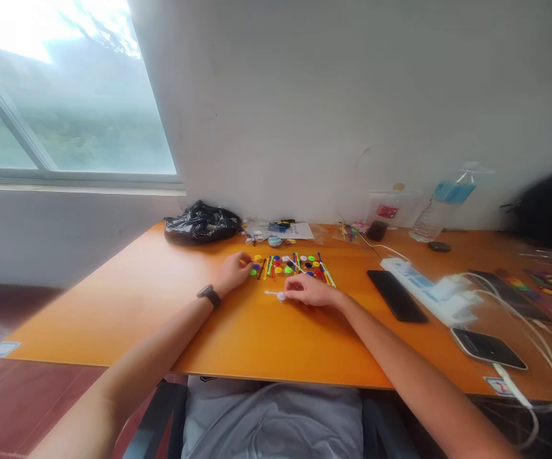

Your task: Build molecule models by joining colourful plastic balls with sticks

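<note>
On the wooden table, small colourful plastic pieces lie in rows: round discs such as a yellow disc (288, 270), and thin sticks such as a green stick (270, 266). My left hand (234, 271) rests at the left end of these rows, its fingers bent together beside the blue and green discs; what is between the fingertips is too small to make out. In front of the rows, my right hand (310, 290) pinches a small white plastic piece (281, 296). A thin white stick points left from that piece, just above the tabletop.
A black plastic bag (202, 223) lies at the back left. Behind the rows are a paper sheet (299, 231) and small packets. To the right are a black phone (395, 295), a white power strip (424, 287) with cables, another phone (489, 348) and bottles.
</note>
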Action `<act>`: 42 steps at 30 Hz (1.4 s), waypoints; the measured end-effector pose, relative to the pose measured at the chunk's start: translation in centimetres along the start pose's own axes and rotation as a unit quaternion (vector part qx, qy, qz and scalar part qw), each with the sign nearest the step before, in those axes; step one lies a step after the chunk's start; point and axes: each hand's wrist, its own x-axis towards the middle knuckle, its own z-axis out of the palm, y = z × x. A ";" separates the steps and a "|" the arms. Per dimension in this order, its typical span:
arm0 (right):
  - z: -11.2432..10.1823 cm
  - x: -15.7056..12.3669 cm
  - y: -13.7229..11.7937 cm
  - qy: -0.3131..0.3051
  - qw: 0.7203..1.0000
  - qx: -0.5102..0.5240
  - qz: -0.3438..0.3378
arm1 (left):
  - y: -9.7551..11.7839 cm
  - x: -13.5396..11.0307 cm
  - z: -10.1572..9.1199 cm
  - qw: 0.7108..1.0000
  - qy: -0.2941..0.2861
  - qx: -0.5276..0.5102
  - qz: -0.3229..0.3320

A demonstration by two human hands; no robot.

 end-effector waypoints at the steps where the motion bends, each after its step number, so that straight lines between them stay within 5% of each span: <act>1: 0.0 0.0 0.0 0.001 1.000 -0.001 -0.001 | 0.0 0.0 0.0 1.000 -0.003 -0.007 0.002; 10: 0.1 0.2 0.3 0.004 1.000 -0.006 0.004 | 2.1 -0.3 -0.6 0.981 0.160 -0.076 0.077; 22: 0.1 0.0 -0.1 0.006 1.000 -0.015 -0.001 | 4.8 -1.9 0.0 0.978 -0.034 0.099 0.180; 29: 0.0 0.0 -0.3 0.006 1.000 -0.017 0.001 | 4.6 -1.7 0.0 0.958 -0.031 0.181 0.221; 42: 0.2 0.1 -0.2 0.007 1.000 -0.021 0.003 | 4.1 -1.7 0.2 0.966 -0.028 0.156 0.202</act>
